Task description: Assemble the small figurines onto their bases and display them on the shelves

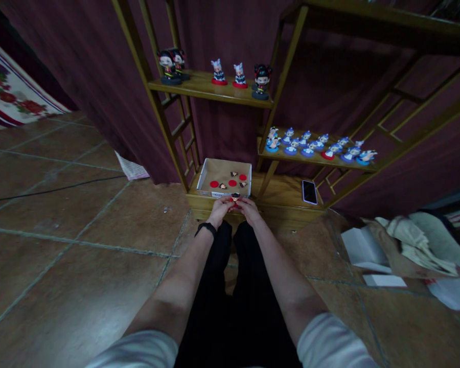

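Between my left hand [220, 208] and my right hand [248, 208] is a small dark-haired figurine [235, 197] with a red base. Fingers of both hands are closed around its lower part, just in front of a shallow cardboard box [224, 164]. Inside the box lie several loose pieces: red discs, such as one red disc [232, 183], and small dark-haired figures, such as one small figure [223, 186]. My fingertips partly cover the base of the held figurine.
A wooden shelf unit [214, 92] rises ahead, with dark-haired figurines [261, 82] and cat-eared figurines [239, 75] on its upper board. Several blue-white figurines [308, 147] stand on the right board. A phone [309, 192] lies below them. White boxes [364, 248] and cloth [417, 245] sit on the floor at right.
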`<state>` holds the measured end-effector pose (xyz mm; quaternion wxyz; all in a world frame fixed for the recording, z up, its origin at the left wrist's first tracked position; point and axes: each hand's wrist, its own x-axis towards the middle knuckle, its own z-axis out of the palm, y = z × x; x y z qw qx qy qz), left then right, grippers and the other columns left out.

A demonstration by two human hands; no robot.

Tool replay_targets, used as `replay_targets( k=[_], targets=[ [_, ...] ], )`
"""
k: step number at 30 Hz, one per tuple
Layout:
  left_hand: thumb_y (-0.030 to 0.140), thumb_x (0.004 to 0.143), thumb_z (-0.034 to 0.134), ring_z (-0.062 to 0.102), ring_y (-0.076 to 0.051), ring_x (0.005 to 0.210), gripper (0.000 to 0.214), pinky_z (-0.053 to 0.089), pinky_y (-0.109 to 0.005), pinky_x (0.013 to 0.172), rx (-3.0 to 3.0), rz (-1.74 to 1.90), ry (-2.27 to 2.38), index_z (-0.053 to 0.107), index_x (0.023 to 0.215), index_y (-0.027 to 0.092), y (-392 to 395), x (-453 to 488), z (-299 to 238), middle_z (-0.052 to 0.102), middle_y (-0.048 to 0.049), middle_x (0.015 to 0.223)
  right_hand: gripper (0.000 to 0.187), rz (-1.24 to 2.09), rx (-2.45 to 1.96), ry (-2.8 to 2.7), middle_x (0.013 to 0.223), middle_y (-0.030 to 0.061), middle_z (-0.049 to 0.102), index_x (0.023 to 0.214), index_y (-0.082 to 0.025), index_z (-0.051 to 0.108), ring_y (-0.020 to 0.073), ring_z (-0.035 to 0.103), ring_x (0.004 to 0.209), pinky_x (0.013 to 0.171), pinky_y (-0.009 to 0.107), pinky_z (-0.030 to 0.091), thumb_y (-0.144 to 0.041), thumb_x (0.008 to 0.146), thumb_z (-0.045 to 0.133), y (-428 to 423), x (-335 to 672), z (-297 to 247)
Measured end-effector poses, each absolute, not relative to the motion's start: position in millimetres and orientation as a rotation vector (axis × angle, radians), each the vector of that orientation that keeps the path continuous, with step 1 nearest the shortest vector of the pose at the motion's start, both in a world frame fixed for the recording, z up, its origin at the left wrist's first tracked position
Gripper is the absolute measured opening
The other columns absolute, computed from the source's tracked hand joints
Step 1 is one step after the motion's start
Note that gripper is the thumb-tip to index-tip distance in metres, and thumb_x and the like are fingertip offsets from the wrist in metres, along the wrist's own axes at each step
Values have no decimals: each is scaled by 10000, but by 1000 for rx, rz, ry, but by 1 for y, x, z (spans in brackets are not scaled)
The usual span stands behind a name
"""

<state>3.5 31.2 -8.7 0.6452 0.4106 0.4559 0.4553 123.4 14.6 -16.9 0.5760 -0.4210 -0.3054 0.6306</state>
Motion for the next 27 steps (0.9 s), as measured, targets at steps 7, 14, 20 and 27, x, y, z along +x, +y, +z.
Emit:
replay_targets(
  k=[7,14,20,27],
  targets=[
    [199,587,694,466,-50,422,276,338,-169,433,952,1036,1052,644,845,117,30,3,-7,587,14,541,188,1474,-1007,-711,780,-1,695,791,-173,640,129,644,630,701,303,536,-219,619,701,16,123,-20],
    [219,588,705,467,-47,425,268,333,-163,426,938,1051,1043,647,828,115,30,2,-8,607,3,566,214,1498,-1002,-719,774,-2,700,807,-172,636,121,640,590,678,288,543,-219,613,715,17,124,-21],
    [215,578,706,481,-55,425,300,340,-168,431,923,1035,1046,657,857,115,32,1,-9,606,1,559,207,1501,-1077,-682,704,-4,689,830,-185,637,122,637,562,598,263,551,-264,655,714,15,124,-13],
    [338,588,700,511,-71,442,358,354,-176,441,919,1016,1088,664,861,109,32,1,-6,604,-3,538,328,1467,-1142,-646,648,4,670,811,-173,620,100,600,495,509,221,525,-474,688,661,14,121,-9]
  ],
)
